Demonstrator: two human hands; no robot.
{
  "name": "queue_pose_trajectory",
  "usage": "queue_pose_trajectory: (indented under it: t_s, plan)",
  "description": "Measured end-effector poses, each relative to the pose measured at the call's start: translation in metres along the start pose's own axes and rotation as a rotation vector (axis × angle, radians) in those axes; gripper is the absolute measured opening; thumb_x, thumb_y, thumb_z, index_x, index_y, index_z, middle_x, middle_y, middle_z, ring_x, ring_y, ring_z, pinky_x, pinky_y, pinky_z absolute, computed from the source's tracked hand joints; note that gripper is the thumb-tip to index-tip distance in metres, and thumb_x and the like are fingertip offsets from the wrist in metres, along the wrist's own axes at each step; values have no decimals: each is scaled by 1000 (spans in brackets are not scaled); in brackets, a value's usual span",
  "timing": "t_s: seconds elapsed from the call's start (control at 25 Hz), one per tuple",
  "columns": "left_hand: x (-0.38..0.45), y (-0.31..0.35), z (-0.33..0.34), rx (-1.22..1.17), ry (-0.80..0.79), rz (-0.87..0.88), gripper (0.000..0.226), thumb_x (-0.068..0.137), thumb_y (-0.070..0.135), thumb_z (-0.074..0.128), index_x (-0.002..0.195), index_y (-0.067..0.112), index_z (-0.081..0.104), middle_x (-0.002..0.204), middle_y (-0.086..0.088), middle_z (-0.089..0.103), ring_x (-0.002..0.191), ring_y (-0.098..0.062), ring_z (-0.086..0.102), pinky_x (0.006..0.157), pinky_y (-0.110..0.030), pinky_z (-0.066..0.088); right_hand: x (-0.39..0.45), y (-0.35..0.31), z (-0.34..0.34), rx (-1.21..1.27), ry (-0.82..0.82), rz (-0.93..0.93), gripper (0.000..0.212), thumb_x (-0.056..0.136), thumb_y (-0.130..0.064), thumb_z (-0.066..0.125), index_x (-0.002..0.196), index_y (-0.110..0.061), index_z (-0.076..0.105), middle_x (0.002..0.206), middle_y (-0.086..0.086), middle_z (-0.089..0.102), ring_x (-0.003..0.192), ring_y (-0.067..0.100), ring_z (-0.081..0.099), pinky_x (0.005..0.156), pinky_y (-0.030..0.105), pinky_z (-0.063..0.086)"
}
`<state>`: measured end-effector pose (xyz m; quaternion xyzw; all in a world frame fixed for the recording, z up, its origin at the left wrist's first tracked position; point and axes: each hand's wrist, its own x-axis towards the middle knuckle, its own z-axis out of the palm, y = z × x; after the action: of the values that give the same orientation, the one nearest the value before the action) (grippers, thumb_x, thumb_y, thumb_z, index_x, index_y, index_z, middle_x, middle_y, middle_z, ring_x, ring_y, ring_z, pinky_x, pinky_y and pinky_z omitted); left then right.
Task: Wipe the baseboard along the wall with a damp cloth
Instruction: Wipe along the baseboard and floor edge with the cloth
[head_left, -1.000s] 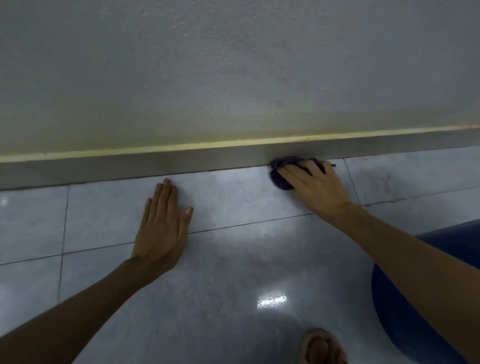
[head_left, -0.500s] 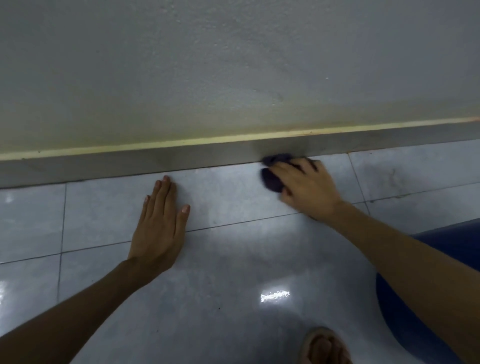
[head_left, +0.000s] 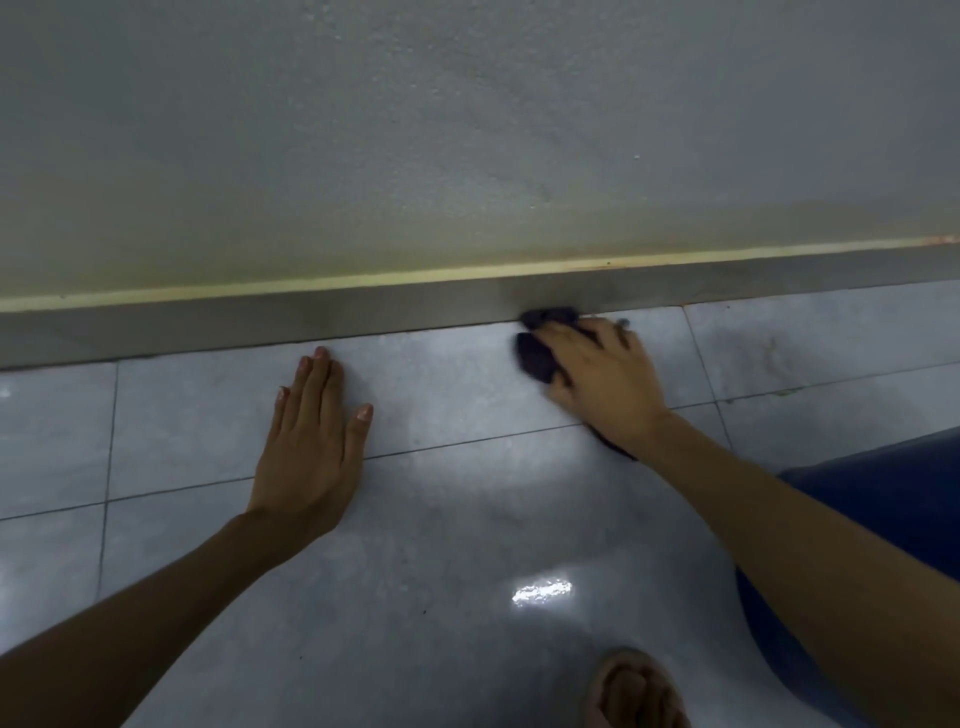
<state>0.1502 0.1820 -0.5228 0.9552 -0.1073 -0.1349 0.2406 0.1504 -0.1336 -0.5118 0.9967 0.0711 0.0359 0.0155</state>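
Cloth (head_left: 537, 349) now slightly leftward along baseboard (head_left: 260, 322), bunched under right hand (head_left: 605, 379)'s closed grip.

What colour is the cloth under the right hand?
Dark purple cloth, seen in the head view.

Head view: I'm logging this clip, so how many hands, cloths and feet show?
Hands: 2, the left hand flat on the floor tiles, the right hand gripping the cloth
Cloths: 1, the dark cloth at the baseboard
Feet: 1, the foot
Total: 4
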Motion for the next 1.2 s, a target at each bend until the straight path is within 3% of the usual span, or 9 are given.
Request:
queue_pose_trajectory:
  t_s: [0.12, 0.2, 0.4, 0.52, 0.72, 0.88, 0.96, 1.08, 1.2]
  plan:
    - [0, -4, -4, -14, -33, 22, 77, 87, 57, 3, 148, 11, -2, 159, -1, -9, 144, -9, -13, 118, -32, -5, -18, 37, -3, -90, -96, 384, 47, 84, -23, 65, 127, -7, 56, 111, 22, 65, 101, 41, 55, 80, 49, 48]
    - [-2, -9, -7, -19, -42, 29, 75, 88, 56, 4, 149, 13, -4, 158, 2, -13, 143, -8, -15, 117, -31, -6, -11, 30, -6, -50, -24, 356, 39, 89, -19, 55, 121, 2, 60, 107, 26, 66, 93, 44, 55, 73, 50, 50]
    - [-19, -16, -11, -182, 103, -202, 72, 94, 53, 16, 148, 12, -7, 159, -1, -11, 145, -9, -11, 118, -32, -1, 40, -85, -10, -39, 364, -492, 31, 90, -6, 50, 120, -6, 59, 125, 16, 64, 100, 38, 61, 77, 46, 51]
    - [-24, -19, -12, -207, 178, -311, 70, 95, 52, 17, 149, 11, -2, 160, -4, -3, 146, -12, -4, 119, -34, 2, 76, -161, 7, -171, 264, -737, 40, 97, -3, 32, 128, -10, 57, 138, 10, 56, 115, 29, 56, 85, 47, 47]
    - [-26, -24, -13, -171, 143, -252, 75, 91, 54, 14, 149, 10, -3, 160, -5, -6, 146, -13, -8, 118, -33, -1, 52, -111, 10, -175, 115, -518, 45, 88, -7, 38, 130, -8, 56, 131, 10, 60, 107, 31, 59, 80, 44, 49]
    - [-29, -31, -18, -168, 108, -208, 74, 91, 54, 13, 148, 10, -4, 160, -5, -7, 145, -13, -9, 118, -33, 0, 21, -37, -15, -227, -60, -273, 52, 71, 0, 74, 120, -1, 58, 118, 20, 64, 97, 40, 60, 76, 48, 52]
    - [-29, -31, -18, -187, 118, -212, 73, 92, 53, 14, 148, 10, -3, 160, -5, -6, 145, -13, -8, 119, -34, 0, 28, -53, -25, -190, 25, -189, 44, 69, 1, 77, 111, -1, 62, 107, 20, 68, 88, 39, 62, 71, 47, 55]
    - [-28, -21, -14, -260, 185, -276, 72, 92, 52, 14, 149, 10, 0, 160, -5, -3, 146, -12, -4, 119, -36, 2, 56, -136, -6, -23, 256, -374, 26, 84, -5, 53, 104, -8, 68, 110, 13, 70, 85, 34, 66, 69, 42, 54]
    - [-27, -18, -8, -230, 211, -286, 72, 93, 54, 12, 149, 12, -1, 160, -4, -3, 145, -10, -6, 119, -37, 1, 71, -181, 15, -25, 176, -555, 37, 89, -10, 41, 116, -12, 66, 125, 10, 65, 103, 31, 62, 78, 47, 51]
